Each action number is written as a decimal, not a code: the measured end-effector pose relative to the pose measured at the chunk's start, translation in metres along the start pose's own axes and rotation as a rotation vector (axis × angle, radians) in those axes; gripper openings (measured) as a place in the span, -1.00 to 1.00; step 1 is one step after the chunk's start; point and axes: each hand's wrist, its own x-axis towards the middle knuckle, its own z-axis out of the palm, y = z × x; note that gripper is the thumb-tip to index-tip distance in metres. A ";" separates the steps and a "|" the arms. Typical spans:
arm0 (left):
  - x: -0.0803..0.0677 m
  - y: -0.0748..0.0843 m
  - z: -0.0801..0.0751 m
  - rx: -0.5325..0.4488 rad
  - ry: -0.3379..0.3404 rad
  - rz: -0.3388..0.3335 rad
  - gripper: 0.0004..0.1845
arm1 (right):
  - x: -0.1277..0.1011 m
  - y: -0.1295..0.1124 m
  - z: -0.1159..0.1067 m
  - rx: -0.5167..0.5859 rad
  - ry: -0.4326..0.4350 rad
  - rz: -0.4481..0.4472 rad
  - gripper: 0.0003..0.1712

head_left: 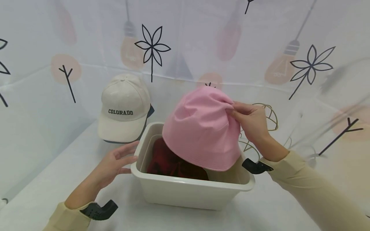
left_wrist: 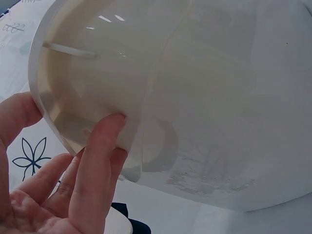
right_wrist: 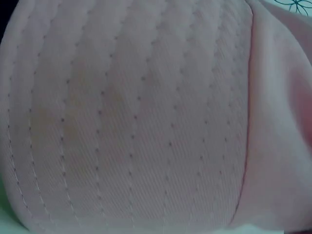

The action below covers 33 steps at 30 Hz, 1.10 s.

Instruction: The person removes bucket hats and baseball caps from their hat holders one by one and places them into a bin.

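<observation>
A pink bucket hat (head_left: 202, 128) is pinched near its crown by the fingers of the right hand (head_left: 250, 120), so that this grip is closed on the fabric and the hat is held up with its brim hanging over the open top of a cream plastic bin (head_left: 190, 189). Just below the grip, inside the bin, a dark red garment (head_left: 170, 162) is seen lying crumpled. In the right wrist view only the stitched pink brim (right_wrist: 131, 122) of the hat is shown, filling nearly the whole picture. The left hand (head_left: 115, 163) is laid against the bin's left wall with straight, relaxed fingers; nothing is gripped by it, and in the left wrist view the fingertips (left_wrist: 107, 126) are seen touching the rounded corner of the bin (left_wrist: 204, 97) under its rim. Beyond that hand, behind the bin's far left corner, a cream cap lettered COLORADO (head_left: 124, 107) is set on the white tabletop (head_left: 57, 173). Behind the right hand's grip a wire stand (head_left: 268, 120) is partly visible, and a patterned backdrop (head_left: 185, 38) is hung behind everything.
</observation>
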 end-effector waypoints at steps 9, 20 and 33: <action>0.000 0.000 0.000 0.000 -0.002 0.000 -0.33 | -0.005 0.023 0.012 -0.261 -0.316 -0.063 -0.87; 0.001 0.000 0.000 0.024 0.012 -0.014 -0.32 | 0.000 0.036 0.037 -0.288 -0.586 0.194 -0.80; 0.000 0.000 0.001 0.026 0.017 -0.021 -0.33 | 0.010 0.053 0.061 -0.389 -0.912 -0.006 -0.67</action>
